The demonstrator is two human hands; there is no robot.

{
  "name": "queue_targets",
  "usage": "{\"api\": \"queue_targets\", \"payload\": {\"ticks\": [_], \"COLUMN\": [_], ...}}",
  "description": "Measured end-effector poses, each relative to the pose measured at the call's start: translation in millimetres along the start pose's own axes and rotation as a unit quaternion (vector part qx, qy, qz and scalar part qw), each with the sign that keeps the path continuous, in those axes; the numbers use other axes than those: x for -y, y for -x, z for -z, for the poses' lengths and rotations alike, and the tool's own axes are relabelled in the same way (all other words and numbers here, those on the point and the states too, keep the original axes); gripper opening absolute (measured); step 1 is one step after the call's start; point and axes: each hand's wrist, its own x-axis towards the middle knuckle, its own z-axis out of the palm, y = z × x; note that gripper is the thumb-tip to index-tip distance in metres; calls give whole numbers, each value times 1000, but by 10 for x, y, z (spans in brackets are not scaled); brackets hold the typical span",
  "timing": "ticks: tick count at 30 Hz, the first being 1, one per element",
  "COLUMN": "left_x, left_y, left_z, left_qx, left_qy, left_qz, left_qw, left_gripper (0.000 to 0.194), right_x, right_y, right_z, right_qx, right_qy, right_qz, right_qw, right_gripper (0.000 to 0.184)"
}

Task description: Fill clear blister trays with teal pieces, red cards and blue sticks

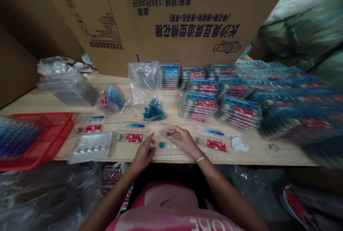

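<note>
Between thumb and fingers of my right hand [183, 141] is a small teal block [168, 134], held just above the wooden table. A second teal block [161, 145] lies on the table between my hands, beside some small clear pieces [171, 145]. My left hand [144, 153] rests close to it, its index finger and thumb apart. Left of that hand lies a clear tray with a red dotted packet [133, 137], a blue pen-like stick [134, 125] and a small tan-and-teal block [118, 137]. Another red dotted packet [217, 145] lies right of my right hand.
A heap of teal blocks [154, 110] spills from a clear bag [144, 77]. Stacked filled trays [199, 105] crowd the right side. A red basket [57, 131], a silvery tray [91, 147] and stacked clear lids [72, 87] stand left. A large carton [144, 49] rises behind.
</note>
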Motion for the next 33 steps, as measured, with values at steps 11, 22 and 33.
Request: {"api": "queue_targets", "payload": {"ticks": [11,22,33], "left_x": [-174,-833,-959], "left_y": [16,-51,24], "left_z": [30,156,-1], "left_qx": [-46,-81,-57], "left_qy": [64,526,462], "left_qz": [16,327,276], "left_qw": [997,781,841], "left_gripper": [32,67,49], "right_x": [-67,607,530], "right_y": [246,295,420], "right_z": [-13,-156,-32], "right_qx": [75,35,27], "right_qy": [154,18,-89], "right_qz": [122,135,45], "right_qw": [978,990,995], "right_gripper": [9,10,20]}}
